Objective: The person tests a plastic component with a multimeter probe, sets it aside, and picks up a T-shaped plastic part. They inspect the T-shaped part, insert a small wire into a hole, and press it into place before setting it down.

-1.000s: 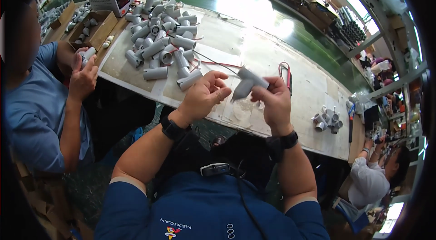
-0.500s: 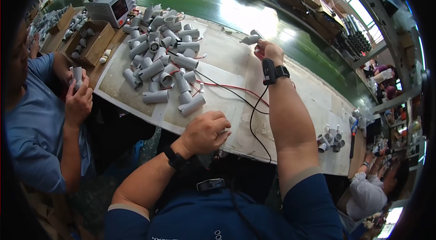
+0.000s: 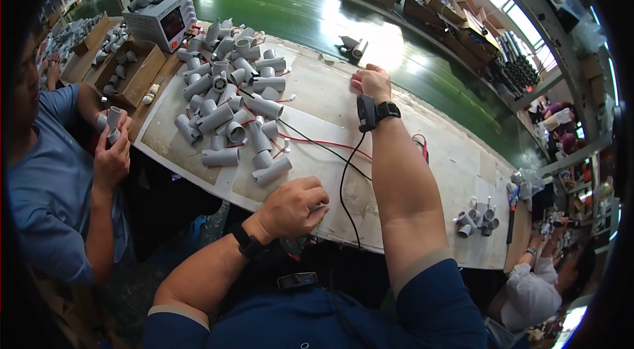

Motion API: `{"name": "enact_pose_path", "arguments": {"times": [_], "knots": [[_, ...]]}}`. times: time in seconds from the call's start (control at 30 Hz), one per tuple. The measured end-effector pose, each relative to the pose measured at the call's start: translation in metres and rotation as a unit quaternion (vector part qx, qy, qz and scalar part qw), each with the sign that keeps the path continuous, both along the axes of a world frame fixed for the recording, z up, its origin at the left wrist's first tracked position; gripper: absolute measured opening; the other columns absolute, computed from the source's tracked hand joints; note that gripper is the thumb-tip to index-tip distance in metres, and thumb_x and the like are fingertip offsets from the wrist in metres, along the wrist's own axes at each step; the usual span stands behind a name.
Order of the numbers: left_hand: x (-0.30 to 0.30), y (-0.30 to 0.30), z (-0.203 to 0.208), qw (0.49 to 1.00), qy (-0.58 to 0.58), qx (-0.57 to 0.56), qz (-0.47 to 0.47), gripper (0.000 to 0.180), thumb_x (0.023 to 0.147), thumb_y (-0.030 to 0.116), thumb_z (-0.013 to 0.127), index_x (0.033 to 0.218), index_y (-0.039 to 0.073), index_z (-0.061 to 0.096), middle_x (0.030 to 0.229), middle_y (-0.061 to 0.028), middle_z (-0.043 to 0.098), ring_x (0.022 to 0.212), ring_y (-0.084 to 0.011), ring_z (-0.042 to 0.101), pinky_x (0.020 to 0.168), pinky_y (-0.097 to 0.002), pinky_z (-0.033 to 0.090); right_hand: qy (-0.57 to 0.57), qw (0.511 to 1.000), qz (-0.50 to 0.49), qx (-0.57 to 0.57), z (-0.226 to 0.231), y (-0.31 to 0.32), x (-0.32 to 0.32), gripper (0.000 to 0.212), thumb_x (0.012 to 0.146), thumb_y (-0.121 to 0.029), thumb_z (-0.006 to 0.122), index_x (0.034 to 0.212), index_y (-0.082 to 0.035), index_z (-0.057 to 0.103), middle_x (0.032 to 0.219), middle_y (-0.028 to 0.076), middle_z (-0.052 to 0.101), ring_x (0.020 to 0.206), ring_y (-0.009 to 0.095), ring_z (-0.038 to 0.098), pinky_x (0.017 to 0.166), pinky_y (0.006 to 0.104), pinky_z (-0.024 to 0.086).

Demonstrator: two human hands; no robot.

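Observation:
My right hand [image 3: 373, 83] is stretched out over the far edge of the white worktable [image 3: 323, 95], fingers loosely bent and apart, holding nothing. Just beyond it, a grey plastic pipe fitting [image 3: 358, 47] with a side branch lies on the green conveyor belt [image 3: 277, 2], not touching the hand. My left hand [image 3: 294, 207] is closed at the table's near edge; a small pale bit shows by the thumb, too hidden to name. A large heap of grey pipe fittings [image 3: 214, 114], some with red wires, lies left of my hands.
A red and a black test lead [image 3: 347, 174] cross the table under my right arm. A grey boxed meter [image 3: 162, 19] and a cardboard box [image 3: 135, 78] stand at the left. More fittings [image 3: 477, 220] sit at the right. A co-worker in blue [image 3: 56, 171] holds a fitting.
My right hand has let go of the grey pipe fitting, which now lies on the belt, and has drawn back slightly to the left. My left hand stays closed near the edge.

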State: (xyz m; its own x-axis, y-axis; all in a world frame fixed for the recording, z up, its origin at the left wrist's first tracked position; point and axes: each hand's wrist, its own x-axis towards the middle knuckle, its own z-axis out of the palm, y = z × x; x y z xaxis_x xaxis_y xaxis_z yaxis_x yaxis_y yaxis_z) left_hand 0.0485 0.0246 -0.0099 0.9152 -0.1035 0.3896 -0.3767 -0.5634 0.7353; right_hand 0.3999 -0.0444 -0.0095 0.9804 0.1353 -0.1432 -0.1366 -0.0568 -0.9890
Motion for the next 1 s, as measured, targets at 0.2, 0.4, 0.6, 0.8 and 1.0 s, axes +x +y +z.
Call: {"name": "enact_pose_path", "arguments": {"times": [0.2, 0.4, 0.6, 0.8, 1.0], "knots": [[-0.005, -0.002, 0.002, 1.0, 0.005, 0.01, 0.016, 0.009, 0.085, 0.009, 0.075, 0.087, 0.004, 0.067, 0.09, -0.0104, 0.065, 0.076, -0.0293, 0.067, 0.068, -0.0385, 0.054, -0.008, 0.994, 0.099, -0.04, 0.04, -0.026, -0.04, 0.044, 0.095, -0.006, 0.069, 0.135, 0.007, 0.055, 0.113, 0.016, 0.068, 0.095, 0.023, 0.071, 0.076, 0.0322, 0.063], [0.005, -0.005, -0.003, 0.999, 0.018, -0.028, 0.001, 0.008, 0.086, 0.003, 0.074, 0.087, 0.002, 0.066, 0.088, -0.0095, 0.063, 0.071, -0.0233, 0.063, 0.065, -0.0338, 0.051, -0.072, 0.988, 0.11, 0.083, 0.089, -0.105, -0.113, 0.04, 0.097, -0.01, 0.071, 0.131, 0.006, 0.057, 0.111, 0.016, 0.072, 0.096, 0.022, 0.071, 0.08, 0.0328, 0.061], [-0.002, -0.006, 0.003, 0.999, 0.034, -0.025, 0.007, 0.006, 0.088, -0.001, 0.071, 0.091, -0.001, 0.066, 0.089, -0.0068, 0.062, 0.07, -0.0141, 0.056, 0.064, -0.0264, 0.046, -0.069, 0.987, 0.142, 0.023, 0.051, -0.227, -0.256, 0.02, 0.099, -0.007, 0.069, 0.117, 0.003, 0.068, 0.098, 0.01, 0.075, 0.087, 0.015, 0.071, 0.077, 0.0278, 0.058], [0.0, -0.017, 0.003, 0.998, 0.047, -0.018, 0.022, 0.005, 0.088, -0.001, 0.071, 0.09, -0.001, 0.067, 0.09, -0.0079, 0.063, 0.069, -0.0163, 0.058, 0.063, -0.0277, 0.047, -0.042, 0.997, 0.06, -0.017, 0.003, -0.303, -0.328, 0.014, 0.1, -0.006, 0.069, 0.111, 0.002, 0.071, 0.095, 0.005, 0.073, 0.083, 0.01, 0.068, 0.075, 0.0247, 0.056], [-0.008, -0.023, -0.002, 0.999, 0.013, 0.025, 0.029, 0.004, 0.091, -0.001, 0.069, 0.092, -0.003, 0.065, 0.093, -0.0069, 0.062, 0.077, -0.0146, 0.057, 0.069, -0.0265, 0.046, -0.041, 0.998, -0.024, -0.035, 0.01, -0.338, -0.328, 0.014, 0.099, -0.007, 0.069, 0.11, 0.002, 0.071, 0.094, 0.004, 0.073, 0.08, 0.01, 0.067, 0.072, 0.0248, 0.055]]}}
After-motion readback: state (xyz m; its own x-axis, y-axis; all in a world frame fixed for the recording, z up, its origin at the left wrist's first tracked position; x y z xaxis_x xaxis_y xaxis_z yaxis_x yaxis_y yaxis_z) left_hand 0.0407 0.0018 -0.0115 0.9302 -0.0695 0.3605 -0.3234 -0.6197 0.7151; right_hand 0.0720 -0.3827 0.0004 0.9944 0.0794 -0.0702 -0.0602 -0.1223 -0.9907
